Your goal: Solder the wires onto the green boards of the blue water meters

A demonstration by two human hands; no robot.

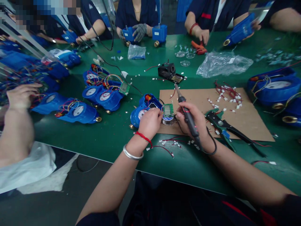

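Note:
My right hand (194, 117) is wrapped round a soldering iron (188, 116), its tip pointing up and away, near the black iron stand (170, 72). My left hand (151, 121) is closed in a pinch at the left edge of a small green circuit board (167, 110) with a grey display; what the fingertips hold is hidden. The board rests over a solder spool (168, 120). Behind my left hand lies a blue water meter (135, 117) with a white dial, partly covered by the hand.
A cardboard sheet (249, 119) bears wire strippers (223, 125) and several red-black leads (228, 94). Other blue meters (80, 111) lie to the left and right. A co-worker's arm (20, 119) reaches in at left; more people sit across the green table (113, 135).

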